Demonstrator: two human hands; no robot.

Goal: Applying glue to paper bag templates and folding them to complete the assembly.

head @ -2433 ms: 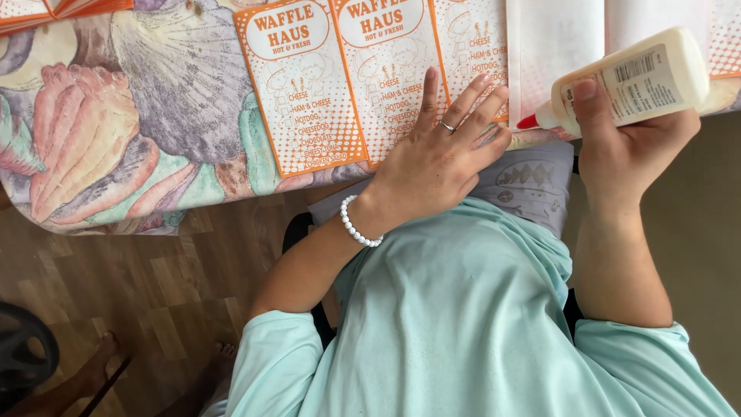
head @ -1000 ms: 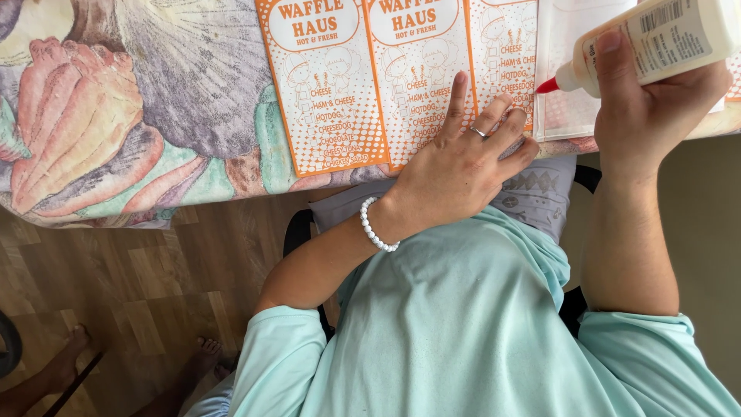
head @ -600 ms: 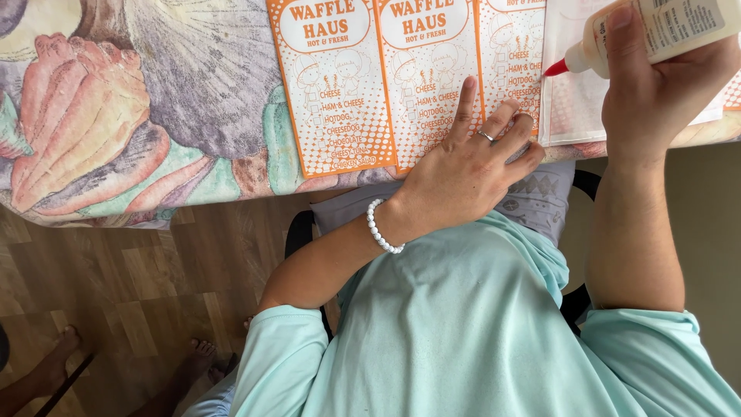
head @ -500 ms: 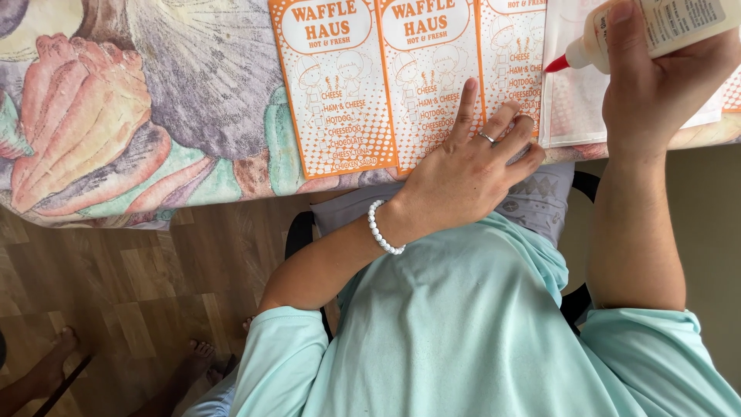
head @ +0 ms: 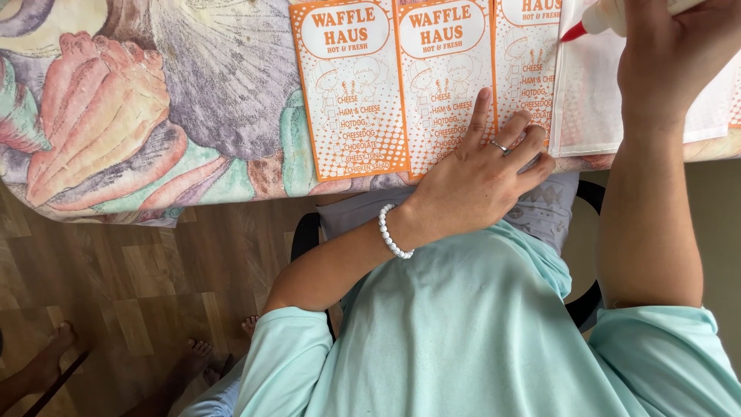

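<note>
Left hand (head: 482, 174) flat, fingers spread on orange-and-white printed paper sheets (head: 444, 85), right hand (head: 675, 54) clamped round white red-tipped glue bottle (head: 598, 19) over white folded paper (head: 590, 100), shell-patterned desk (head: 154, 100)

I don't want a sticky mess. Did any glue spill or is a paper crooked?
No spilled glue shows. The glue bottle is in the right hand, its red tip over the white sheet. The left hand presses the orange printed sheets, which lie straight.

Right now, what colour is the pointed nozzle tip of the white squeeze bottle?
Red nozzle tip, clearest in the head view.
</note>
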